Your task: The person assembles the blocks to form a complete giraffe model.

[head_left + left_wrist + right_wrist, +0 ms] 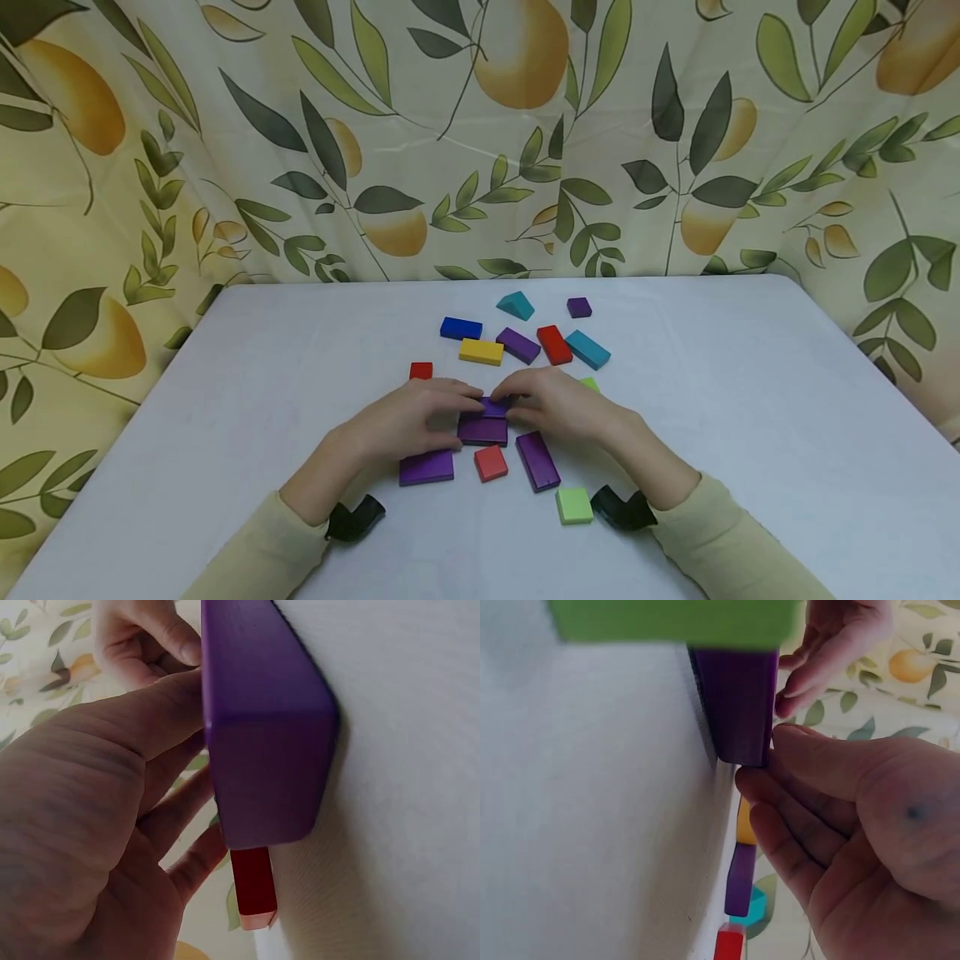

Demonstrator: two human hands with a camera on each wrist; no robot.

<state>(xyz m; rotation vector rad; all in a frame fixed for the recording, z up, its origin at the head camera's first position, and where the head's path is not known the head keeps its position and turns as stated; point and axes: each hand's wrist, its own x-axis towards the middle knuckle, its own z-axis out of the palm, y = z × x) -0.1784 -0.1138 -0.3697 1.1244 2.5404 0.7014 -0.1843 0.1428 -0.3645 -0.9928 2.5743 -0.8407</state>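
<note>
On the worktop (pixel 225 433), a red block (pixel 421 370) lay just beyond the left hand (pixel 420 417), whose grip could not be told. Between both hands' fingers sat the upper purple block (pixel 492 407), pinched by the right hand (pixel 566 407), with a slanted purple block (pixel 537 461) just nearer the person.

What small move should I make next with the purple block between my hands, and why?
Perhaps nudge the middle purple block toward its purple neighbour on your side, to square them: your left hand and right hand flank it, and the two blocks lie side by side.
</note>
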